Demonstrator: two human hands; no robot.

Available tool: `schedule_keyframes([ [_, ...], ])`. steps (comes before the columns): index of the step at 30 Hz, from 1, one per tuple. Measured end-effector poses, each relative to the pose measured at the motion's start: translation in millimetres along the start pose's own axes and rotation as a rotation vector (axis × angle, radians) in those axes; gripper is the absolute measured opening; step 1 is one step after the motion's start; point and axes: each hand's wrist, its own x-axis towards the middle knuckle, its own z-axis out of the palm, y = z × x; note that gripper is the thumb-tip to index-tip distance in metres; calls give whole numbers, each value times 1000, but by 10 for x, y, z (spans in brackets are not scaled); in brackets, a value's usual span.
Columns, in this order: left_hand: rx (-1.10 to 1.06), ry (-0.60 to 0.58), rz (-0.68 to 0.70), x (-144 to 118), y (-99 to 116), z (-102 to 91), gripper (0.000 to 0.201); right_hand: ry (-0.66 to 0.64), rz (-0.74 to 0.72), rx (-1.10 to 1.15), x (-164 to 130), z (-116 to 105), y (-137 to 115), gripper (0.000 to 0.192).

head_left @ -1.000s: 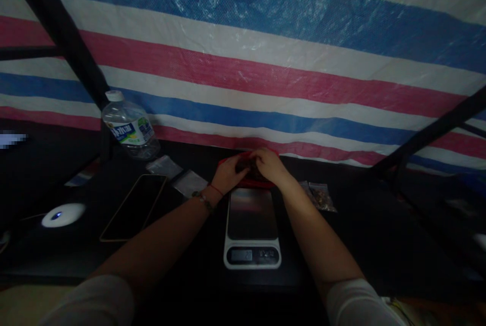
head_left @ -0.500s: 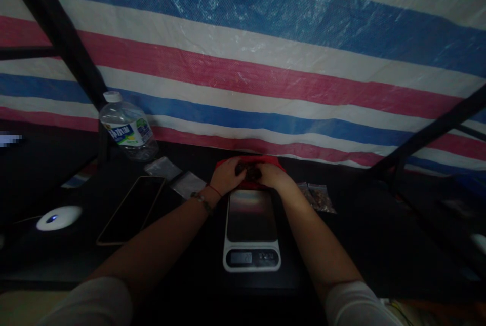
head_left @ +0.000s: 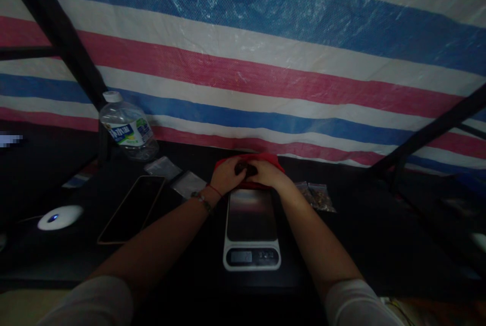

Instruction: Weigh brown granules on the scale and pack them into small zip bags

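Observation:
Just behind the white kitchen scale (head_left: 251, 219), my hands meet over a red bag or cloth (head_left: 279, 161). My left hand (head_left: 227, 175), with a red string and a beaded bracelet at the wrist, curls its fingers about dark brown pieces (head_left: 245, 166). From the other side my right hand (head_left: 266, 173) closes on the same pieces, its fingertips partly hidden. The dim light hides what kind of pieces they are. Nothing lies on the scale's dark plate, and its display is too dim to read.
Right of my right arm lie small clear bags of brown bits (head_left: 319, 197). Clear plastic bags (head_left: 186, 184), a phone (head_left: 132, 209), a white computer mouse (head_left: 59, 217) and a large clear bottle (head_left: 129, 128) are on the left. A striped tarp (head_left: 243, 73) hangs behind the black table.
My right hand has moved slightly left, closer to my left hand over the dark brown pieces. My left hand has barely moved.

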Motion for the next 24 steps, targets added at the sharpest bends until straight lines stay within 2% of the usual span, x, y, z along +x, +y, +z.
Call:
schedule_keyframes([
  [2, -6, 5, 6, 0, -3, 1, 36, -17, -12, 6, 8, 34, 6, 48],
  [7, -20, 7, -8, 3, 0, -1, 35, -1, 25, -67, 31, 55, 8, 31],
  [12, -42, -4, -7, 1, 2, -4, 34, 24, 45, -105, 44, 40, 38, 26],
  [18, -51, -22, -4, -9, -21, 10, 39, 236, 107, -73, 74, -20, 77, 24],
  [24, -56, -50, -6, 4, -9, 21, 37, 418, 49, 176, 84, -45, -52, 21],
])
